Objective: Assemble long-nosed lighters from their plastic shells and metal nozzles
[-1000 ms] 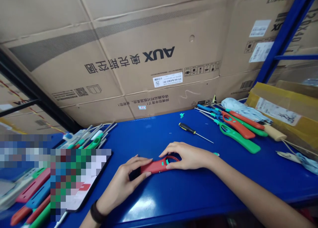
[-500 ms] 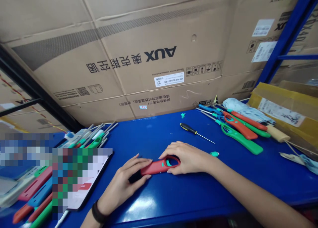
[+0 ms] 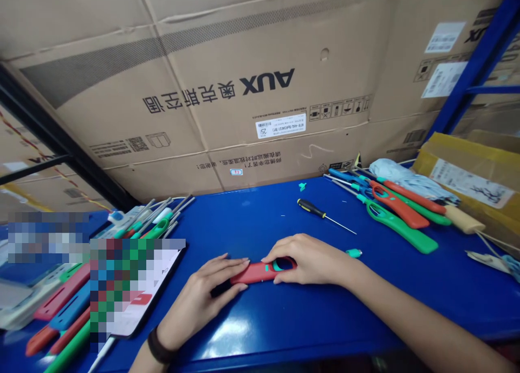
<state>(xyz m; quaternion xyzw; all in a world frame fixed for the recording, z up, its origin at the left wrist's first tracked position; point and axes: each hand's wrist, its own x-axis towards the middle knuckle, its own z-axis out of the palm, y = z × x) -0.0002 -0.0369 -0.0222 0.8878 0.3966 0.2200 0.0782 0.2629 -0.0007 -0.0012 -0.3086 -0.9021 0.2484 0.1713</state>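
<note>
A red lighter handle (image 3: pixel 260 272) with a teal trigger lies flat on the blue table (image 3: pixel 284 319), held at both ends. My left hand (image 3: pixel 205 297) pinches its left end between thumb and fingers. My right hand (image 3: pixel 311 259) curls over its right end, fingers around the trigger loop. A small teal part (image 3: pixel 355 252) lies just right of my right wrist. A black-handled screwdriver (image 3: pixel 320 215) rests farther back.
Red, green and blue long-nosed lighters (image 3: pixel 400 213) lie piled at the right with a cloth (image 3: pixel 406 181). More lighters and metal tubes (image 3: pixel 154 218) sit at the left beside a blurred flat item (image 3: pixel 134 286). Cardboard boxes (image 3: pixel 244 91) wall the back; a yellow-taped box (image 3: pixel 471 183) stands right.
Both hands keep their hold on the red handle, and it has tilted slightly flatter onto the table. The camera view has shifted a little.
</note>
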